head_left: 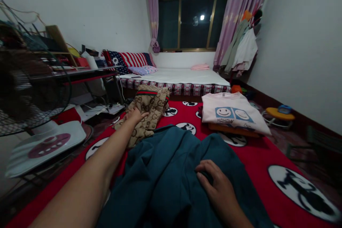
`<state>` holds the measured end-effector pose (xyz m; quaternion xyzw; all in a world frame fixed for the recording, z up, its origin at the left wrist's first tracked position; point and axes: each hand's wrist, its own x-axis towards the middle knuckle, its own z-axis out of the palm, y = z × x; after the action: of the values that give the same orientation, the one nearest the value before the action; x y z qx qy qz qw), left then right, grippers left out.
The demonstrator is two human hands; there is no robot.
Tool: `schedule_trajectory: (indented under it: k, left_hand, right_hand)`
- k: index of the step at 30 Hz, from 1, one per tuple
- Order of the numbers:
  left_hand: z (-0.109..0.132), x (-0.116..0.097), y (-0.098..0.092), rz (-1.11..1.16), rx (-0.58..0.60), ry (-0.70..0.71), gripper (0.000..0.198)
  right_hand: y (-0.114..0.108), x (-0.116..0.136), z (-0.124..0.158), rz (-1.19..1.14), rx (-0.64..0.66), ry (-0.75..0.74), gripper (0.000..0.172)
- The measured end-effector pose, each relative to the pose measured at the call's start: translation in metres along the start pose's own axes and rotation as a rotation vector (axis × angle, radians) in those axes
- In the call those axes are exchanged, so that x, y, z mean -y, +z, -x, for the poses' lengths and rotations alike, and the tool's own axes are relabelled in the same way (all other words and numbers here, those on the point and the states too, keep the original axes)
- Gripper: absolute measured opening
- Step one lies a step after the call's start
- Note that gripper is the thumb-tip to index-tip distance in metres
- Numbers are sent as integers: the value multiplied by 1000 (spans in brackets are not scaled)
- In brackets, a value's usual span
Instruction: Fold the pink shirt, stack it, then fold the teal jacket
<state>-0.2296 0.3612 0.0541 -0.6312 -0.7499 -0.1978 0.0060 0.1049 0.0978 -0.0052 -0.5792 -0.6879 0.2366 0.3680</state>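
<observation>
A rumpled teal garment point(171, 164) covers the near middle of the red patterned blanket point(256, 153); its exact kind is hard to make out. My right hand point(213, 181) rests on its right side with fingers curved, and whether they grip the cloth does not show. Stretched forward, my left hand point(136, 114) lies on a crumpled brown patterned cloth point(152, 105) with a green and red stripe, its fingers spread. To the right sits a folded pale pink T-shirt point(232, 112) with smiley prints, on top of an orange folded item point(235, 130).
A fan point(29, 78) and a white stool point(48, 146) stand at the left, beside a cluttered desk point(96, 69). Beyond the blanket is a bed point(173, 76) under the window. At right are a yellow round stool point(280, 113) and hanging clothes point(244, 50).
</observation>
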Motion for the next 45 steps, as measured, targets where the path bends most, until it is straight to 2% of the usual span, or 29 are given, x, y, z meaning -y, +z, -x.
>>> schedule_trajectory:
  k: [2,4,6,8,9,10,12,14,15,17,20,24,26,28,29,30,33,35,37,39,41,43,45]
  left_hand:
    - [11,-2,16,-27,-14,-84,94]
    - [19,-8,16,-25,-116,-119,95]
    - [27,-18,5,-22,-312,-57,91]
    - [37,-29,-6,-45,-460,116,84]
    - [42,-33,-8,-79,-452,230,81]
    - [48,-36,-9,-128,-386,340,79]
    - [54,-35,-6,-243,-151,479,77]
    - [51,-27,-2,-329,27,493,72]
    - [47,-21,-3,-352,63,479,69]
    - [36,-7,-9,-366,71,482,67]
    - [30,14,-24,-358,58,563,71]
    - [56,27,-31,-398,69,612,69]
    - [71,18,-34,-406,125,627,55]
    - [76,-5,-45,-393,184,621,30]
    - [74,-20,-54,-381,185,616,24]
    - [70,-36,-65,-370,155,611,29]
    - [42,-83,-98,-275,-100,622,43]
    - [20,-100,-107,-220,-219,638,49]
    - [3,-99,-97,-193,-201,559,60]
    - [-5,-81,-69,-197,-62,393,69]
    - [-6,-56,-35,-208,51,294,68]
    - [-5,-36,-6,-210,101,245,69]
    - [-4,-25,11,-215,113,223,72]
  right_hand:
    - [0,0,0,-2,-1,2,15]
    - [0,0,1,-3,-7,3,15]
    - [1,0,1,-1,-6,3,15]
    - [1,0,1,-2,-4,0,15]
    - [1,-1,1,-4,-2,-4,15]
    - [1,-1,1,-5,-1,-8,14]
    - [0,-2,2,-11,4,-12,14]
    - [-1,-3,3,-21,17,-11,15]
    - [-2,-3,3,-27,22,-13,15]
    - [-2,-3,4,-40,26,-23,15]
    - [-2,-3,3,-40,13,-32,14]
    - [-1,-1,1,-27,10,-16,13]
    - [-1,0,1,-30,5,-12,14]
    - [-1,1,1,-31,0,-13,13]
    - [-1,1,1,-29,2,-13,13]
    - [-1,1,1,-29,6,-14,13]
    - [-2,1,0,-32,20,-17,13]
    - [-3,0,1,-43,23,-21,14]
    - [-3,1,3,-57,20,-19,15]
    - [-3,1,4,-69,14,-9,15]
    - [-3,2,5,-75,11,2,14]
    - [-3,3,4,-74,10,3,14]
    - [-2,3,2,-65,8,2,14]
